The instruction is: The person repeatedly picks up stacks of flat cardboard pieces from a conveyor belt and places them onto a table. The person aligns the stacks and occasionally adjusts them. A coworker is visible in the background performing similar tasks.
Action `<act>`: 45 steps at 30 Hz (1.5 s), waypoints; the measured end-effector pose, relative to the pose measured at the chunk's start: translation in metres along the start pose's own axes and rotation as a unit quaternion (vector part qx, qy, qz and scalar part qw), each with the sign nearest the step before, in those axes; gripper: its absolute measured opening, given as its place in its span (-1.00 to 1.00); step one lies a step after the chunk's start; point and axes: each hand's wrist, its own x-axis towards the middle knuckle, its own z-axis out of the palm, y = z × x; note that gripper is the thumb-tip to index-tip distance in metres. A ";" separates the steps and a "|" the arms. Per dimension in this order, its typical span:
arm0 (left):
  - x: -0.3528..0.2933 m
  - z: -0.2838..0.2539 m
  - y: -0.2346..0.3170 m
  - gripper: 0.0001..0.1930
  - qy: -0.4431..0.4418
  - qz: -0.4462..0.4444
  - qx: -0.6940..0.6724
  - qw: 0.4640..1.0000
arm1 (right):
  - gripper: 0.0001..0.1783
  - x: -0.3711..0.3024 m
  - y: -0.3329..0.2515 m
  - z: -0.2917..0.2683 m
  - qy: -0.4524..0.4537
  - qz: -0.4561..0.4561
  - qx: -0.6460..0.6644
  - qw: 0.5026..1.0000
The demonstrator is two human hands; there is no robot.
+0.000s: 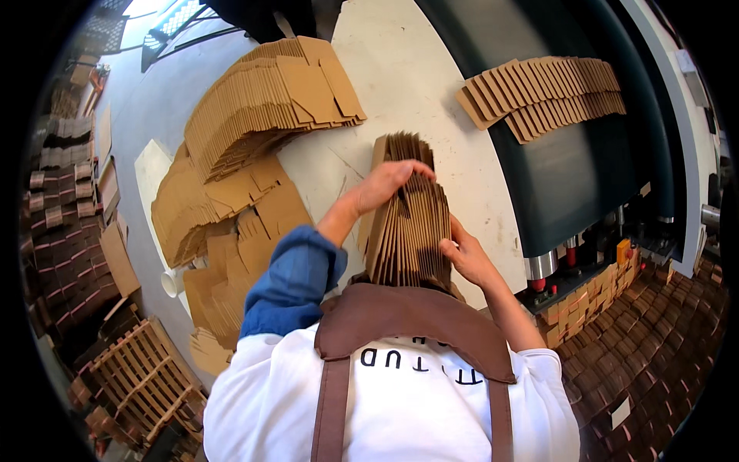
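Note:
A thick bundle of flat brown cardboard pieces (pixel 412 239) stands on the white tabletop right in front of my body, its edges fanned apart. My left hand (pixel 391 183) reaches over the bundle's upper part, fingers bent across the edges. Against the bundle's right side rests my right hand (pixel 469 256), thumb on the near edges and its other fingers partly hidden behind the cardboard. Between them the two hands hold the bundle. Its lower end disappears behind my brown apron.
Large fanned stacks of cardboard (pixel 254 100) lie at the left. On the right, a dark conveyor belt (pixel 562 185) carries a row of overlapping cardboard pieces (pixel 546 92). Machine rollers (pixel 541 266) sit at the belt's near end. A wooden pallet (pixel 146 377) is at lower left.

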 end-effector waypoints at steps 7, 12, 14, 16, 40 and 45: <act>-0.063 0.024 -0.019 -0.24 0.350 -0.027 0.038 0.936 | -0.03 0.003 0.007 0.001 0.017 0.005 0.011 1.000; -0.109 0.069 -0.031 -0.14 0.303 -0.129 -0.107 0.938 | -0.05 0.010 0.010 0.014 0.031 -0.021 0.041 0.998; -0.103 0.074 -0.033 -0.15 0.309 -0.110 -0.037 0.944 | -0.05 0.011 0.007 0.015 0.024 -0.023 0.044 0.999; -0.108 0.072 -0.045 -0.24 0.311 -0.089 -0.010 0.946 | -0.05 0.009 0.001 0.011 0.014 -0.003 0.062 0.998; -0.102 0.061 -0.047 -0.37 0.325 0.084 0.190 0.923 | -0.11 0.007 0.013 0.042 0.070 0.014 0.151 0.986; -0.114 0.075 0.001 -0.44 0.353 0.023 0.355 0.865 | -0.10 0.009 0.028 0.052 0.010 0.085 0.417 0.905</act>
